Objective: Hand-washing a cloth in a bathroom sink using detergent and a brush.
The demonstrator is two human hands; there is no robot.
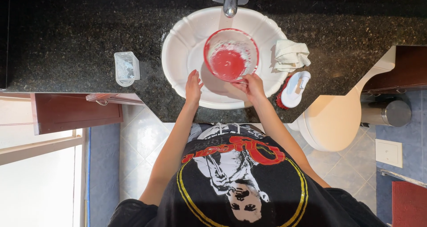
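The right hand [252, 85] pinches the near rim of a red-rimmed clear bowl [231, 54], holding it over the white sink [178, 58] below the faucet [230, 0]. The left hand [193, 87] rests flat, fingers together, on the sink's near edge. On the dark table [66, 40], a crumpled cloth [290, 54] and a red-bristled brush [293, 90] lie to the right, a clear container [126, 68] to the left.

Bright, sharp overhead view, daylight blown out at the window [35, 187] (lower left), soft shadows inside the sink [178, 53].

No packages, labels, signs, screens visible.
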